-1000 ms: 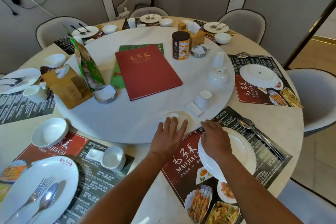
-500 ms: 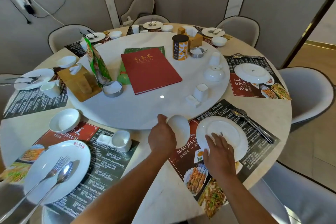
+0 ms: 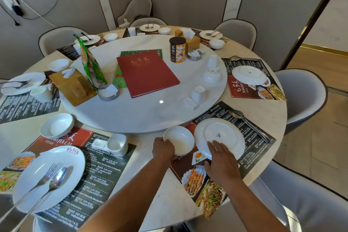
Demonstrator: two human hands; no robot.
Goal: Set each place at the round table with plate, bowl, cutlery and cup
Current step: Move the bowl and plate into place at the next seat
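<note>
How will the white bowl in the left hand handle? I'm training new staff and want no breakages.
The white bowl looks like glazed ceramic, so probably rigid, smooth and slippery, and likely to chip if knocked against the upside-down plate beside it. The left hand grips it tilted by its rim, so it could slip.

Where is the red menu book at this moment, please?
In the head view, the red menu book lies flat mid-turntable, atop a green menu, left of the orange-and-black tin.

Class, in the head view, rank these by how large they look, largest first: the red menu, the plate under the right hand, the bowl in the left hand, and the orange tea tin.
1. red menu
2. plate, though it sits nearer the camera
3. bowl
4. tea tin, though it stands farthest away
</note>
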